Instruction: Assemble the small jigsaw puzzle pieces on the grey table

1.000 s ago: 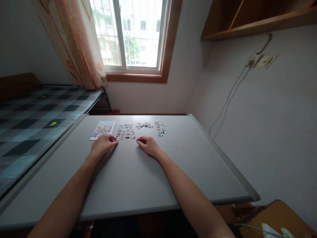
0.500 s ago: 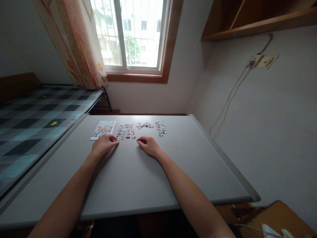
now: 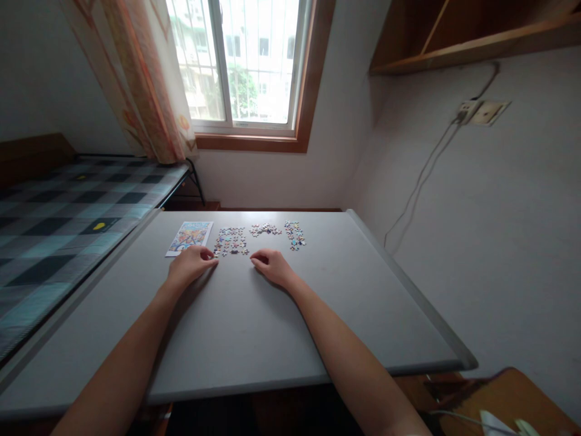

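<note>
My left hand (image 3: 193, 265) rests at the near left corner of a block of jigsaw puzzle pieces (image 3: 230, 241). Its fingers are curled, with thumb and forefinger drawn together beside the corner piece. Whether a piece sits between them is too small to tell. Just right of the same block, my right hand (image 3: 272, 266) lies on the table, loosely closed, and no piece shows in it. A colourful picture sheet (image 3: 193, 233) with a white border lies beyond my left hand, which covers its lower right corner.
Behind my right hand lies a second cluster of puzzle pieces (image 3: 265, 229), with a narrow third group (image 3: 295, 235) farther right. All rest on a grey table (image 3: 254, 339). A bed (image 3: 91, 224) flanks it at left, a wall at right, and a wooden stool (image 3: 512, 399) at lower right.
</note>
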Available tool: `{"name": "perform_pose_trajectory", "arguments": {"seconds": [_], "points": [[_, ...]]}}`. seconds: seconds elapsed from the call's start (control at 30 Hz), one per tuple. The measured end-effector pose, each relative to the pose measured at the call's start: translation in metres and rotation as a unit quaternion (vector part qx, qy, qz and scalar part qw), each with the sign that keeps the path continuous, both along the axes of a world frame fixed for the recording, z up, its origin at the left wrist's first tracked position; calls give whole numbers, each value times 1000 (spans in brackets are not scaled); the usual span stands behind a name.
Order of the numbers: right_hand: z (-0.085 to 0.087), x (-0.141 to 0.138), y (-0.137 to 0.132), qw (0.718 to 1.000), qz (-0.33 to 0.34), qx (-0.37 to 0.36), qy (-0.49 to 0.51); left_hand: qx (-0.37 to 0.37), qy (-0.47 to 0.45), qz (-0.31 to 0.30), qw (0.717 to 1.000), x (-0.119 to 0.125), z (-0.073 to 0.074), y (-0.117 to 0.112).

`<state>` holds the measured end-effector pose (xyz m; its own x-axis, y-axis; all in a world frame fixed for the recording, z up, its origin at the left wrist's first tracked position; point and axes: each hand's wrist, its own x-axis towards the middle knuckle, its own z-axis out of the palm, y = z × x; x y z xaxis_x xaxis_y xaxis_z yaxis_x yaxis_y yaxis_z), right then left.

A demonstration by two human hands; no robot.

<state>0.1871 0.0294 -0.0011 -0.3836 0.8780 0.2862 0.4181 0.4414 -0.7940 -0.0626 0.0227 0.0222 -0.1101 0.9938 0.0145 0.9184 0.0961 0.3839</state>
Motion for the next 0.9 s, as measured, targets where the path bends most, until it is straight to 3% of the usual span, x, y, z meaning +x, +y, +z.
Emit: {"name": "perform_pose_trajectory", "arguments": {"seconds": [0.9], "points": [[0,0,0,1000,2,2,-4,-1,-14,-13,1000,-1,1,0]]}}
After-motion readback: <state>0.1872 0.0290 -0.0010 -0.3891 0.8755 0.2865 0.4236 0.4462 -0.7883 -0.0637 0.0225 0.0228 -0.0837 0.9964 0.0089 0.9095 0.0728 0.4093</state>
